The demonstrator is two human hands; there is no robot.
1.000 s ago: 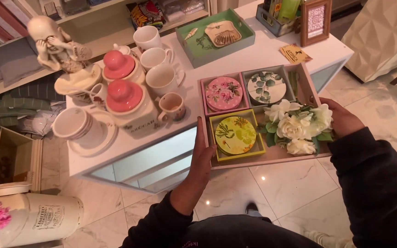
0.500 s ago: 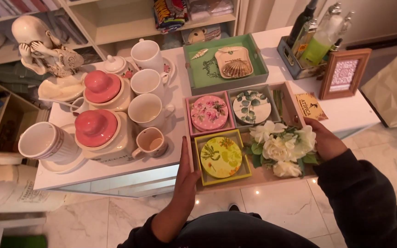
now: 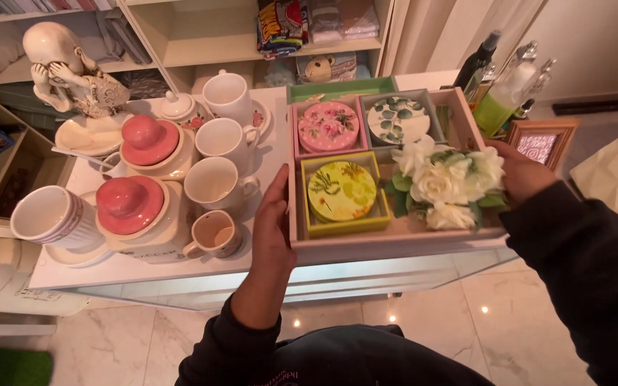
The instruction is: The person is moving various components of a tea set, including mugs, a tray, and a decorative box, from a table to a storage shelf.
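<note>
I hold a pale pink wooden tray (image 3: 395, 246) above the white table's front edge. My left hand (image 3: 275, 225) grips its left side and my right hand (image 3: 522, 171) grips its right side. Inside the tray lie a round pink floral tin (image 3: 329, 126) in a pink box, a round white tin with green leaves (image 3: 397, 120), a round yellow-green tin (image 3: 342, 190) in a yellow box, and a bunch of white artificial flowers (image 3: 446, 180).
The white table (image 3: 130, 271) carries several white mugs (image 3: 217, 184), two pink-lidded jars (image 3: 137, 207), a small cup (image 3: 212, 234) and a pale figurine (image 3: 66, 68). A green tray (image 3: 337, 89) lies behind the pink tray. Bottles (image 3: 506, 93) and a framed card (image 3: 541, 143) stand right. Shelves sit behind.
The pink tray has come up and toward me in both hands, and it covers most of the green tray behind it. The view has moved closer to the table.
</note>
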